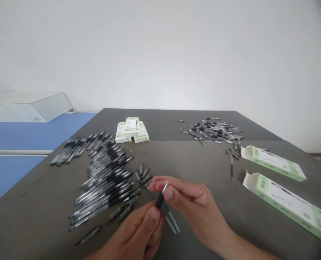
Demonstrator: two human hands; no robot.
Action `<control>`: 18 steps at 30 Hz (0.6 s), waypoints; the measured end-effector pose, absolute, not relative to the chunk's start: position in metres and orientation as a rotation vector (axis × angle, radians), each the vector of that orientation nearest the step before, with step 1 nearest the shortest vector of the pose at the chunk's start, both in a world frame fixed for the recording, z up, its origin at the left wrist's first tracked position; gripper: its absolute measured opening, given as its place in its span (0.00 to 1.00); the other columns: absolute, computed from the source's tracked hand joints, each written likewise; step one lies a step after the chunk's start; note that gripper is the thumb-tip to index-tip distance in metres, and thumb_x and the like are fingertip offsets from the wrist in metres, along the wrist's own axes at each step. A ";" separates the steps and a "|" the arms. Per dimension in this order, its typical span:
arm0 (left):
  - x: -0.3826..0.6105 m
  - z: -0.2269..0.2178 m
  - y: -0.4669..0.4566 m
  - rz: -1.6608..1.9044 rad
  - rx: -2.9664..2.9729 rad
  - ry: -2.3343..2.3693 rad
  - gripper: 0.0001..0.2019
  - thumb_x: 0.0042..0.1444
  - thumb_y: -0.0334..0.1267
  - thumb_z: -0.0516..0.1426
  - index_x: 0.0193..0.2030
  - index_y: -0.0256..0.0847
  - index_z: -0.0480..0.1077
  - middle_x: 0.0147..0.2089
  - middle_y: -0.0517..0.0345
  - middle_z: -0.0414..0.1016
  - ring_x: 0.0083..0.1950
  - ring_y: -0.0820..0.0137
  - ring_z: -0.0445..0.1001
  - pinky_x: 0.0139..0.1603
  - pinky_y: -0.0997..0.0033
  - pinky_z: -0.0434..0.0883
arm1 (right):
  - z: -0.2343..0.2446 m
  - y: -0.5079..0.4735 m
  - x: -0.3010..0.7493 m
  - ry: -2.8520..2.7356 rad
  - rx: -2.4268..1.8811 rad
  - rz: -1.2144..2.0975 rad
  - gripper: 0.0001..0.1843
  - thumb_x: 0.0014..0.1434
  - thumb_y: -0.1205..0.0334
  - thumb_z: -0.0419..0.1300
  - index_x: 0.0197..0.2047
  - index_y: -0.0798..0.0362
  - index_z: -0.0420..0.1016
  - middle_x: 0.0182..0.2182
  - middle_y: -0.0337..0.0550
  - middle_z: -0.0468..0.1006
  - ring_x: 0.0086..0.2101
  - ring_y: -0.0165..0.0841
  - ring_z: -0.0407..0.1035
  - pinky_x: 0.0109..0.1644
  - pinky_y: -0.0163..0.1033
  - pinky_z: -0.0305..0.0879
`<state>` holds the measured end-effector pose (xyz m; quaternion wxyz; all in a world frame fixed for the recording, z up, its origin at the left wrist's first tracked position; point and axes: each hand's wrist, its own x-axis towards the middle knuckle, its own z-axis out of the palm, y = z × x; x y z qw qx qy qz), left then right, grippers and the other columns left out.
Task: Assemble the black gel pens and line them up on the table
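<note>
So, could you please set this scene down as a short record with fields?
Left hand: grips a pen, metal tip up
Right hand: fingers around the tip, contact unclear
Table: dark
Left: pen heap, short dark pieces beside it
Right: two boxes, left ends open
Back left: stacked boxes
Back right: heap of slim parts

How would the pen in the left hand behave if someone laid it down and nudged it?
The pen might roll, since its black grip looks round. It is probably light, being so slender. Its narrow metal tip is bare, so a knock there could perhaps damage it.
</note>
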<state>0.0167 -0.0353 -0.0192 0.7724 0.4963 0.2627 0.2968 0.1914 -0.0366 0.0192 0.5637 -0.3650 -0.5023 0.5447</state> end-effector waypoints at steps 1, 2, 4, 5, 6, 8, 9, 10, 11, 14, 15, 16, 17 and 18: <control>0.017 -0.020 -0.035 0.662 1.099 0.574 0.29 0.70 0.66 0.54 0.29 0.44 0.58 0.23 0.71 0.49 0.19 0.79 0.45 0.17 0.76 0.46 | 0.019 -0.037 0.192 -1.172 -0.877 1.271 0.08 0.67 0.51 0.71 0.46 0.40 0.92 0.47 0.39 0.91 0.52 0.35 0.83 0.60 0.35 0.76; 0.017 -0.021 -0.034 0.680 1.121 0.583 0.29 0.71 0.66 0.53 0.30 0.44 0.58 0.23 0.71 0.49 0.20 0.79 0.46 0.17 0.76 0.47 | 0.018 -0.037 0.191 -1.159 -0.890 1.271 0.08 0.66 0.51 0.72 0.45 0.39 0.92 0.46 0.39 0.91 0.51 0.34 0.83 0.59 0.35 0.76; 0.017 -0.022 -0.034 0.701 1.151 0.600 0.29 0.72 0.65 0.52 0.30 0.44 0.58 0.23 0.70 0.50 0.21 0.78 0.47 0.17 0.76 0.48 | 0.015 -0.038 0.191 -1.136 -0.888 1.294 0.06 0.65 0.51 0.73 0.45 0.38 0.92 0.45 0.37 0.91 0.48 0.33 0.84 0.56 0.34 0.77; 0.017 -0.021 -0.035 0.701 1.160 0.605 0.28 0.72 0.65 0.52 0.30 0.44 0.58 0.23 0.70 0.50 0.21 0.78 0.48 0.17 0.76 0.49 | 0.015 -0.038 0.191 -1.129 -0.881 1.312 0.06 0.66 0.51 0.72 0.45 0.37 0.92 0.45 0.37 0.91 0.47 0.33 0.84 0.55 0.33 0.78; 0.018 -0.020 -0.036 0.701 1.167 0.601 0.28 0.73 0.65 0.52 0.29 0.44 0.58 0.23 0.70 0.50 0.21 0.78 0.48 0.17 0.76 0.49 | 0.014 -0.039 0.191 -1.128 -0.870 1.331 0.07 0.66 0.51 0.72 0.46 0.36 0.91 0.44 0.36 0.91 0.46 0.32 0.85 0.54 0.33 0.78; 0.018 -0.019 -0.038 0.696 1.169 0.599 0.29 0.73 0.65 0.51 0.29 0.45 0.58 0.23 0.70 0.50 0.20 0.78 0.47 0.17 0.76 0.49 | 0.015 -0.039 0.191 -1.137 -0.861 1.343 0.07 0.67 0.50 0.70 0.47 0.35 0.91 0.44 0.36 0.91 0.46 0.32 0.85 0.54 0.33 0.78; 0.018 -0.019 -0.038 0.694 1.173 0.599 0.29 0.73 0.65 0.51 0.29 0.45 0.58 0.23 0.70 0.50 0.20 0.78 0.47 0.17 0.76 0.49 | 0.016 -0.039 0.191 -1.144 -0.864 1.330 0.08 0.68 0.50 0.70 0.46 0.35 0.91 0.44 0.36 0.91 0.47 0.32 0.85 0.55 0.33 0.78; 0.017 -0.020 -0.038 0.692 1.179 0.599 0.29 0.72 0.65 0.51 0.29 0.45 0.58 0.23 0.70 0.50 0.20 0.78 0.47 0.17 0.76 0.49 | 0.017 -0.039 0.191 -1.153 -0.869 1.308 0.07 0.67 0.50 0.71 0.46 0.36 0.91 0.44 0.36 0.91 0.48 0.33 0.84 0.56 0.34 0.77; 0.017 -0.021 -0.038 0.690 1.191 0.600 0.29 0.73 0.65 0.51 0.29 0.45 0.58 0.23 0.70 0.51 0.20 0.78 0.47 0.18 0.76 0.49 | 0.017 -0.039 0.191 -1.162 -0.874 1.282 0.07 0.67 0.50 0.71 0.45 0.37 0.92 0.44 0.37 0.91 0.50 0.33 0.84 0.58 0.34 0.76; 0.015 -0.024 -0.034 0.687 1.239 0.593 0.29 0.73 0.65 0.50 0.29 0.44 0.57 0.23 0.70 0.51 0.20 0.78 0.48 0.18 0.76 0.49 | 0.018 -0.038 0.191 -1.152 -0.891 1.261 0.06 0.66 0.51 0.72 0.45 0.37 0.92 0.43 0.36 0.91 0.48 0.33 0.84 0.56 0.34 0.77; 0.014 -0.025 -0.033 0.686 1.250 0.587 0.29 0.73 0.65 0.50 0.29 0.44 0.57 0.22 0.70 0.52 0.20 0.78 0.49 0.18 0.76 0.49 | 0.018 -0.038 0.191 -1.136 -0.897 1.274 0.06 0.66 0.51 0.72 0.44 0.37 0.92 0.42 0.35 0.92 0.46 0.33 0.84 0.54 0.34 0.78; 0.014 -0.025 -0.032 0.688 1.252 0.588 0.29 0.73 0.65 0.50 0.29 0.44 0.57 0.22 0.70 0.52 0.20 0.78 0.49 0.18 0.76 0.50 | 0.017 -0.039 0.191 -1.119 -0.903 1.288 0.06 0.66 0.51 0.72 0.44 0.37 0.92 0.41 0.35 0.92 0.44 0.33 0.85 0.52 0.34 0.78; 0.013 -0.026 -0.031 0.691 1.252 0.596 0.29 0.73 0.65 0.50 0.29 0.44 0.57 0.22 0.70 0.52 0.20 0.78 0.49 0.18 0.76 0.50 | 0.017 -0.039 0.190 -1.104 -0.906 1.295 0.06 0.65 0.51 0.72 0.43 0.37 0.92 0.41 0.35 0.92 0.42 0.33 0.85 0.50 0.34 0.79; 0.013 -0.027 -0.030 0.687 1.251 0.611 0.29 0.73 0.65 0.51 0.29 0.44 0.57 0.23 0.70 0.52 0.21 0.78 0.49 0.19 0.75 0.50 | 0.016 -0.040 0.189 -1.095 -0.910 1.298 0.06 0.65 0.50 0.72 0.43 0.38 0.92 0.40 0.35 0.92 0.42 0.33 0.85 0.50 0.35 0.79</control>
